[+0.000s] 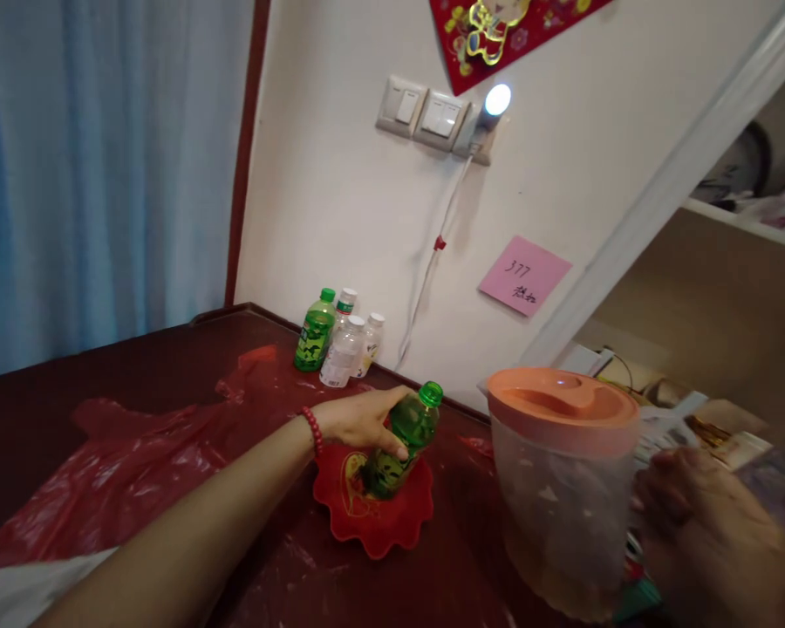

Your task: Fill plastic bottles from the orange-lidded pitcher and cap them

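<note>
While the left hand is gripping a tilted green bottle whose base is resting on a red scalloped mat, the right hand is grasping the orange-lidded pitcher by its handle side, steadying it upright on the dark red table.

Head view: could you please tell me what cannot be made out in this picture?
- Right hand: blurred, partly behind the pitcher; its grip on the handle is unclear.
- Green bottle: the left hand covers its middle; the label is unreadable.
- Pink note: writing too small to read surely.
- Bottles by the wall: labels too small.
- Red wall decoration: cut off by the top edge.
</note>
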`<state>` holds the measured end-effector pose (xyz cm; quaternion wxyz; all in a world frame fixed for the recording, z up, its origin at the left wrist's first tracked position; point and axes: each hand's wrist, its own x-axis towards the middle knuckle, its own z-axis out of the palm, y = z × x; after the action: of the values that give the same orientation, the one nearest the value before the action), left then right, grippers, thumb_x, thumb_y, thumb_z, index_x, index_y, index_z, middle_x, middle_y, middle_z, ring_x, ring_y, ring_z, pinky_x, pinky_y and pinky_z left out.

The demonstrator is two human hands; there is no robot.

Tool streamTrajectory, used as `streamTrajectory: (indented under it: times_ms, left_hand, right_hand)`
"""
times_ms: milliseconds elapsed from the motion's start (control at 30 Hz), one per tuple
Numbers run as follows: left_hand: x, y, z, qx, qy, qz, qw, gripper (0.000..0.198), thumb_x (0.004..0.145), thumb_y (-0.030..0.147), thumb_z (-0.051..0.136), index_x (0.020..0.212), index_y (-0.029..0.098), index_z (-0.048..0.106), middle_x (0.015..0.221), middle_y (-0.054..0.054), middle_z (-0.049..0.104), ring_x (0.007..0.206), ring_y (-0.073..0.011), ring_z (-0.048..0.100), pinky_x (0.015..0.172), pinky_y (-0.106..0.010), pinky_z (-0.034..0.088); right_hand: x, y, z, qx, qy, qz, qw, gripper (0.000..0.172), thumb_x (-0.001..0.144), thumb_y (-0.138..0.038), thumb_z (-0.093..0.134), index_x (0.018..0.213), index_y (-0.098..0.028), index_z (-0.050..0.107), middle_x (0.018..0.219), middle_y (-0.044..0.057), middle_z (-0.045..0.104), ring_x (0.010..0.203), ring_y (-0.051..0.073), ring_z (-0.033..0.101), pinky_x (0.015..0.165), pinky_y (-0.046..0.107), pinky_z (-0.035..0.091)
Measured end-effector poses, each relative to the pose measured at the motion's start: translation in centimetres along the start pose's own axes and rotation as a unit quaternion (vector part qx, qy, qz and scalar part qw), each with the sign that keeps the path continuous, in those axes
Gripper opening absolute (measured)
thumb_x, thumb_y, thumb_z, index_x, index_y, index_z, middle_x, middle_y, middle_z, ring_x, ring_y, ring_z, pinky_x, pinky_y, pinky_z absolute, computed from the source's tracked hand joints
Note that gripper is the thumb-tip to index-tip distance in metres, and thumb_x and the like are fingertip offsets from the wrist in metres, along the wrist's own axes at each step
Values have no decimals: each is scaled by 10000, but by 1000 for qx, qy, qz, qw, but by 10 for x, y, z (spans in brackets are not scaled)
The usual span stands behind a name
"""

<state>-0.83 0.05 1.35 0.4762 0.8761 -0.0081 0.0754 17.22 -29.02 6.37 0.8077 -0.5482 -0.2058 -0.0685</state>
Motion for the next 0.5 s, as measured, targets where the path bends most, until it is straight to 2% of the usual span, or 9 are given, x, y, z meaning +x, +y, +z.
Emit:
streamTrajectory:
  times_ms: [100,200,500]
  left_hand:
    - [0,0,0,-29,-8,-1,1000,699,715,304,815,1309,179,470,1230,-95,649,1135,-270,610,990,-402,481]
    - [1,0,-1,-45,-17,1,999,697,728,311,803,1318,180,456,1226,-98,648,1137,-272,607,986,-411,487]
    - [2,4,-2,-65,-21,5,998,684,751,320,785,1332,185,452,1261,-97,623,1152,-267,591,989,-400,483]
  right_hand:
    - [-15,18,-12,21,26,30,999,385,645,-452,853,650,-200,561,512,-75,358,428,63,331,354,154,328]
    - [-29,35,-16,44,29,37,998,452,687,-510,819,633,-195,500,503,-87,334,433,61,312,386,156,348]
    - [-52,65,-12,98,30,51,993,450,816,-514,718,653,-200,441,498,-105,328,404,44,263,401,150,279]
